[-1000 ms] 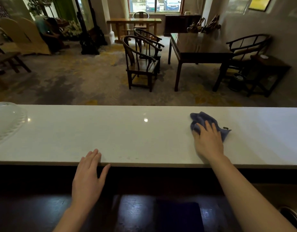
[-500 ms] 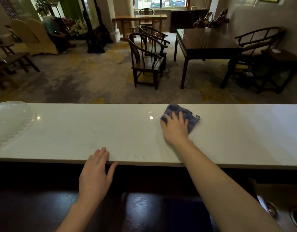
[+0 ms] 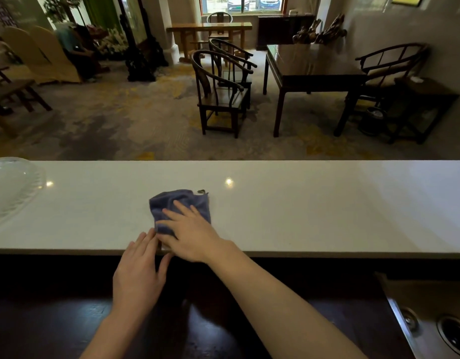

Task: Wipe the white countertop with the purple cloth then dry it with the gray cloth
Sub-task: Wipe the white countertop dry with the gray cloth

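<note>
left hand (image 3: 138,275): bare, no rings | right hand (image 3: 190,237): bare | forearms: sleeveless, no watch

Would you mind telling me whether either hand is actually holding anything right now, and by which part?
Nothing is gripped. The right hand presses flat on the purple cloth, covering its near right part; the left hand rests empty on the countertop edge.

right hand (image 3: 195,235) flat on purple cloth (image 3: 177,207), left hand (image 3: 140,270) at white countertop (image 3: 301,211) edge.
</note>
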The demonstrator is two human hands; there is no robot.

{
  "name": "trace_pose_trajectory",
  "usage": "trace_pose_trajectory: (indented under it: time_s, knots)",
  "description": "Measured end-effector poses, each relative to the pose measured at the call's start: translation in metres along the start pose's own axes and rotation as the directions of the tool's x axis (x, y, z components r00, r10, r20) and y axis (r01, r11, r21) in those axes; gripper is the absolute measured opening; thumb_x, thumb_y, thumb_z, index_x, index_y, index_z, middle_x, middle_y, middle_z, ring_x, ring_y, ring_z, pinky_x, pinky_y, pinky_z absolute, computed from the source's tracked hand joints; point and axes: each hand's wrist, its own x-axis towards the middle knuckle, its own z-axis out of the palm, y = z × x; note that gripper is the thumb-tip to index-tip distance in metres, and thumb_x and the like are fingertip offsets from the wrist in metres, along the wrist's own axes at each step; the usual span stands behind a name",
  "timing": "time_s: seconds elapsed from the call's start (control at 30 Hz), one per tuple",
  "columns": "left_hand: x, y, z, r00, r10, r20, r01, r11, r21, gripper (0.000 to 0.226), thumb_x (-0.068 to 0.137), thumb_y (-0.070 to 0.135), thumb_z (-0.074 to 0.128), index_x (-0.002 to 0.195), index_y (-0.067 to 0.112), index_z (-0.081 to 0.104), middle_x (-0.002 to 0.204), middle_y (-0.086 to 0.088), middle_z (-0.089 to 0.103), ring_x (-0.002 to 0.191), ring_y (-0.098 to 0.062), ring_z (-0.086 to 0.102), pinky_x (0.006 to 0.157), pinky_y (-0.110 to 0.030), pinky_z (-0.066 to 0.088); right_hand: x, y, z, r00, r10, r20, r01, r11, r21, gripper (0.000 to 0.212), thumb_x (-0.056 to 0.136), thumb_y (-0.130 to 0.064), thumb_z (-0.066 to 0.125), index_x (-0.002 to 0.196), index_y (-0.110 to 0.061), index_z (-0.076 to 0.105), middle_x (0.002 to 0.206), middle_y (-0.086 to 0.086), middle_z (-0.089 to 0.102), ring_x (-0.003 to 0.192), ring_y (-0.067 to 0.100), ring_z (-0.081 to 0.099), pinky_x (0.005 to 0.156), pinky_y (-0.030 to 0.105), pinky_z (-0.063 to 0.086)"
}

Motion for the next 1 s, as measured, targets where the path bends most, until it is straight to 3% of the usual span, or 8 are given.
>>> trace_pose_trajectory:
  time_s: [0.17,0.37,0.6,0.8,0.9,1.0]
  knots:
    - [-0.001,0.0,0.0,1.0,-0.007,-0.018,0.007,1.0,-0.016,0.058,0.088,0.049,0.043,0.116,0.004,0.066,0.131,-0.013,0.065,0.125,-0.03,0.059,0.108,-0.044,0.042,-0.001,0.025,-0.007,0.998,-0.049,-0.025,0.041,0.971,-0.235,0.05,0.102,-0.018,0.046,0.152,-0.022,0.041,0.169,0.005,0.022,0.156,0.029,0.007,0.126,0.046,0.007]
    - [0.0,0.0,-0.001,1.0,-0.021,-0.015,0.021,0.999,-0.05,0.074,0.093,0.063,0.024,0.115,0.006,0.066,0.132,-0.012,0.065,0.126,-0.029,0.059,0.109,-0.044,0.042,-0.011,0.092,-0.047,0.946,0.221,-0.235,-0.279,0.928,-0.248,0.058,0.097,-0.007,0.046,0.153,-0.014,0.038,0.167,0.01,0.025,0.155,0.035,0.008,0.124,0.046,0.008]
    - [0.0,0.001,-0.002,1.0,-0.025,0.008,0.025,0.999,-0.039,0.078,0.092,0.065,0.021,0.116,0.006,0.067,0.132,-0.01,0.065,0.126,-0.028,0.059,0.11,-0.041,0.04,-0.059,0.169,-0.09,0.753,0.535,-0.382,-0.632,0.75,-0.196,0.054,0.103,-0.015,0.045,0.156,-0.023,0.034,0.169,0.008,0.018,0.156,0.032,0.003,0.127,0.05,0.004]
    - [0.0,0.001,-0.003,0.999,-0.028,0.02,0.029,0.999,-0.024,0.074,0.092,0.063,0.023,0.116,0.008,0.067,0.132,-0.009,0.065,0.125,-0.027,0.059,0.109,-0.04,0.04,-0.069,0.163,-0.084,0.625,0.638,-0.449,-0.743,0.663,-0.092,0.046,0.107,-0.037,0.035,0.152,-0.027,0.039,0.169,0.005,0.02,0.156,0.034,0.003,0.124,0.056,0.004]
    - [0.0,0.001,-0.004,0.999,-0.036,0.026,0.037,0.999,-0.023,0.075,0.093,0.063,0.021,0.115,0.008,0.067,0.131,-0.009,0.066,0.125,-0.027,0.06,0.108,-0.04,0.041,-0.051,0.137,-0.074,0.645,0.656,-0.392,-0.721,0.692,-0.028,0.048,0.107,-0.043,0.029,0.152,-0.028,0.039,0.169,0.003,0.02,0.156,0.032,0.001,0.122,0.063,0.005]
    - [0.0,0.002,-0.004,0.999,-0.032,0.021,0.032,0.999,-0.022,0.071,0.093,0.061,0.025,0.115,0.008,0.067,0.131,-0.009,0.066,0.125,-0.028,0.06,0.107,-0.041,0.042,-0.03,0.106,-0.057,0.742,0.586,-0.326,-0.628,0.778,-0.03,0.051,0.106,-0.047,0.029,0.152,-0.028,0.038,0.169,0.0,0.022,0.156,0.03,0.0,0.121,0.066,0.003]
